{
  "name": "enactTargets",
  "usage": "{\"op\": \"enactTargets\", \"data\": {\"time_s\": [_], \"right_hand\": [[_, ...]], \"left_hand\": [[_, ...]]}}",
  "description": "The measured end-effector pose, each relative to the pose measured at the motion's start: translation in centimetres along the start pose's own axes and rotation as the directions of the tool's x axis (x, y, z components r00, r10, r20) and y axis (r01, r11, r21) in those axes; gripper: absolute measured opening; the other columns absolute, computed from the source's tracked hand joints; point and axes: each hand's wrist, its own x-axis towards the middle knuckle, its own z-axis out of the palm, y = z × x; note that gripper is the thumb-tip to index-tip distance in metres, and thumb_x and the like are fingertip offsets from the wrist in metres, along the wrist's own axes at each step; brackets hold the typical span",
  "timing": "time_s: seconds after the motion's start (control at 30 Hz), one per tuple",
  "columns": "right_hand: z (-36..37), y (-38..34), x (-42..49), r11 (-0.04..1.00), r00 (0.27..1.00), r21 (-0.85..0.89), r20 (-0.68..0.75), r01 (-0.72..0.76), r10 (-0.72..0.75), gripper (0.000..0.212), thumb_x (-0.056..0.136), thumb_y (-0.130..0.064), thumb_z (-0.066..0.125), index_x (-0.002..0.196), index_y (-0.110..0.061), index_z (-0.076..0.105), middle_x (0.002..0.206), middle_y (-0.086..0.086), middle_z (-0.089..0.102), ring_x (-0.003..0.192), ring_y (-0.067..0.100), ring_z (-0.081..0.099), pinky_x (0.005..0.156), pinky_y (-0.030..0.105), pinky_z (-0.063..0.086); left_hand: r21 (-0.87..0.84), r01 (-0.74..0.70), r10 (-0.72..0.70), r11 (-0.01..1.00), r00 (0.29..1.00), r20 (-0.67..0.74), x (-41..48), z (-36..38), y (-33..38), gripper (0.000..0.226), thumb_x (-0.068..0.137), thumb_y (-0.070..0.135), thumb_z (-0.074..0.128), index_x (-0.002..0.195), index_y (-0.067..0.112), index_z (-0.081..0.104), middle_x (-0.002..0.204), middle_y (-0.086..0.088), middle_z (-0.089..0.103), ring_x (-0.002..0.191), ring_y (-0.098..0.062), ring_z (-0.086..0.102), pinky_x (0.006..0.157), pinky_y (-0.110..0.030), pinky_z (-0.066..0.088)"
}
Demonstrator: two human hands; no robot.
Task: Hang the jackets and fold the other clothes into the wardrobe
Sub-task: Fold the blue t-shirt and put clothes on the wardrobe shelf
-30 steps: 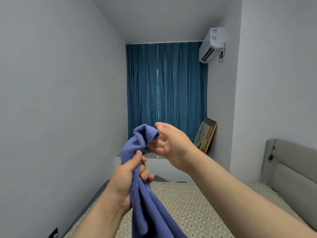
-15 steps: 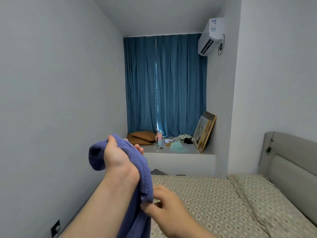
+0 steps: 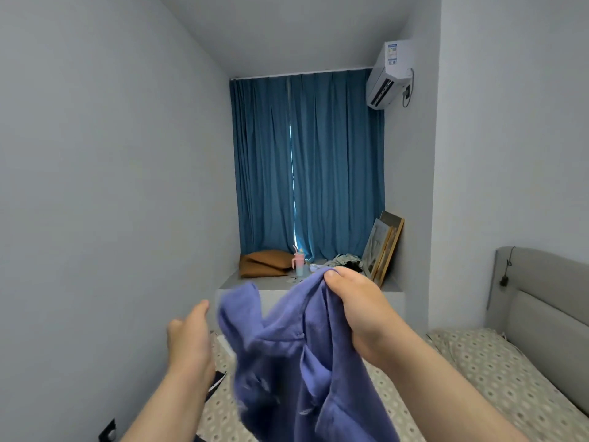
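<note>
A blue-purple garment point(image 3: 296, 362) hangs in front of me above the bed, its left flap blurred by motion. My right hand point(image 3: 353, 311) grips the garment's upper edge, thumb pressed over the cloth. My left hand point(image 3: 191, 336) is raised just left of the loose flap with its thumb up and a small gap to the cloth; it holds nothing that I can see. No wardrobe or jacket is in view.
The bed point(image 3: 478, 378) with a patterned sheet lies below, its grey headboard point(image 3: 541, 301) on the right. A dark garment point(image 3: 218, 379) lies on the bed near my left wrist. The window ledge point(image 3: 392, 287) holds a brown cushion point(image 3: 264, 264), a pink bottle point(image 3: 299, 264) and framed pictures point(image 3: 384, 247).
My left hand has let go of the garment's top and moved aside. My right hand has come up from below and now grips the upper edge. The garment has spread out.
</note>
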Motion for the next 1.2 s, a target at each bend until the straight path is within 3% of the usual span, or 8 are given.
{"op": "enactTargets", "data": {"time_s": [0.1,0.23,0.4,0.63,0.77,0.97,1.07,1.2], "right_hand": [[-0.4,-0.9,0.5,1.000,1.000,0.014,0.022,-0.013,0.013,0.032,0.103,-0.022,0.047,0.100,0.009,0.056,0.088,0.010,0.064,0.084,0.017,0.061,0.090,0.040,0.050],[-1.3,-2.1,0.8,0.996,0.999,0.077,-0.004,-0.043,0.044,0.026,0.101,-0.027,0.051,0.090,-0.010,0.067,0.084,0.005,0.071,0.077,0.011,0.066,0.081,0.033,0.053],[-3.7,-3.3,0.9,0.986,1.000,0.164,-0.008,-0.026,0.028,0.027,0.103,-0.024,0.050,0.094,-0.007,0.069,0.090,0.013,0.073,0.085,0.019,0.068,0.084,0.038,0.054],[-6.2,1.8,-4.6,0.930,0.971,-0.298,-0.043,0.214,-0.237,0.028,0.084,-0.055,0.051,0.097,-0.035,0.064,0.092,-0.012,0.065,0.087,0.003,0.061,0.076,0.017,0.048],[-5.4,5.5,-6.4,0.835,0.981,-0.529,0.187,0.149,-0.057,0.040,0.062,-0.060,0.061,0.096,-0.039,0.063,0.099,-0.018,0.060,0.092,-0.002,0.057,0.081,0.021,0.050],[-3.7,8.5,-6.1,0.847,0.998,-0.530,0.012,-0.045,0.061,0.048,0.053,-0.063,0.067,0.096,-0.046,0.053,0.100,-0.029,0.062,0.090,-0.007,0.059,0.075,0.015,0.048],[-2.5,10.0,-5.3,0.859,1.000,-0.512,-0.025,-0.021,0.009,0.015,0.075,-0.036,0.071,0.077,-0.025,0.060,0.077,-0.018,0.065,0.067,0.000,0.057,0.068,0.026,0.050],[-0.4,11.6,-2.5,0.923,0.999,-0.385,0.053,0.014,0.007,0.025,0.091,-0.007,0.059,0.069,-0.014,0.067,0.064,-0.004,0.065,0.062,0.002,0.050,0.068,0.035,0.047]], "left_hand": [[-0.009,-0.344,0.325,0.939,0.875,0.359,-3.9,-0.5,-1.9,0.051,0.084,0.048,0.062,0.130,0.028,0.054,0.139,0.010,0.057,0.125,-0.007,0.052,0.109,-0.036,0.039],[0.252,-0.661,0.162,0.707,0.498,0.852,-8.7,2.3,-3.4,0.047,0.064,0.041,0.070,0.109,0.048,0.059,0.103,0.023,0.068,0.093,0.005,0.064,0.076,-0.018,0.051],[0.213,-0.429,0.170,0.878,0.695,0.698,-10.5,4.8,-2.6,0.013,0.079,0.029,0.074,0.082,0.017,0.071,0.079,-0.001,0.074,0.077,-0.011,0.063,0.067,-0.020,0.050],[0.046,-0.213,0.179,0.976,0.906,0.384,-11.0,7.2,-1.0,0.015,0.094,0.017,0.062,0.083,0.016,0.072,0.076,-0.002,0.075,0.074,-0.015,0.072,0.061,-0.026,0.054],[0.018,-0.193,0.179,0.981,0.934,0.308,-11.4,7.6,-0.8,0.016,0.094,0.025,0.063,0.082,0.017,0.070,0.072,-0.005,0.074,0.072,-0.021,0.072,0.068,-0.036,0.056],[-0.044,-0.267,0.270,0.963,0.932,0.240,-10.3,7.1,-0.7,0.018,0.095,0.025,0.063,0.080,0.025,0.073,0.078,-0.001,0.075,0.077,-0.016,0.073,0.066,-0.032,0.056],[-0.067,-0.289,0.297,0.955,0.940,0.171,-8.7,5.8,-0.7,0.014,0.093,0.024,0.066,0.081,0.020,0.072,0.077,0.003,0.075,0.077,-0.011,0.072,0.061,-0.023,0.053],[-0.048,-0.312,0.316,0.949,0.937,0.152,-5.1,2.7,-1.1,0.015,0.091,0.024,0.068,0.078,0.027,0.075,0.083,0.002,0.076,0.083,-0.012,0.073,0.071,-0.028,0.053]]}}
